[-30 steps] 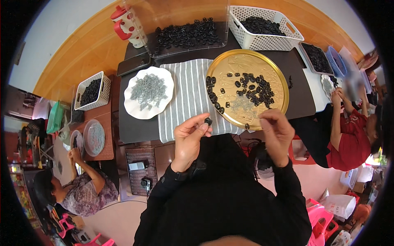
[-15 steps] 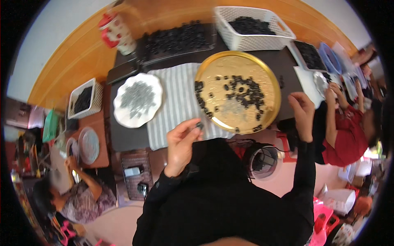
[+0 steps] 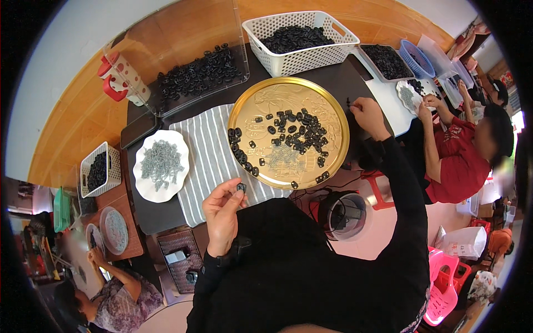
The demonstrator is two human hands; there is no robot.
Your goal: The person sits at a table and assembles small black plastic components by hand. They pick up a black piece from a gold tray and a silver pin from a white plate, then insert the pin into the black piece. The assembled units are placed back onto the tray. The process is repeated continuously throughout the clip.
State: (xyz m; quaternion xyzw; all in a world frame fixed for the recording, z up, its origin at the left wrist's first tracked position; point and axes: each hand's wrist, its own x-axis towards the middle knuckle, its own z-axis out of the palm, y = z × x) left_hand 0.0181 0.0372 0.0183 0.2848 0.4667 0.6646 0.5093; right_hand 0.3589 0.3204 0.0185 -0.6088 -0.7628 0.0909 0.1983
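My left hand (image 3: 221, 216), closed in a pinch, holds a small black plastic piece (image 3: 241, 187) in front of the striped cloth (image 3: 202, 161). Beyond the right rim of the round golden tray (image 3: 288, 84), my right hand (image 3: 369, 117) is down at the table with its fingers curled together. A tiny dark piece (image 3: 348, 102) shows by its fingertips; whatever the fingers pinch is hidden. Loose black plastic pieces (image 3: 319, 139) are scattered on the tray, some lined along its left rim. Among them lies a small heap of thin silvery pieces (image 3: 283, 157).
A scalloped white plate (image 3: 145, 187) of silvery pieces stands left of the cloth. Behind are a clear bin (image 3: 236, 39) and a white basket (image 3: 283, 65), both with black pieces, and a dotted tumbler (image 3: 125, 80). People sit working at left (image 3: 119, 299) and right (image 3: 466, 161).
My right hand has gone from raised and apart from the table down to the surface right of the tray, its fingers closing. My left hand keeps its black piece. The whole view has shifted.
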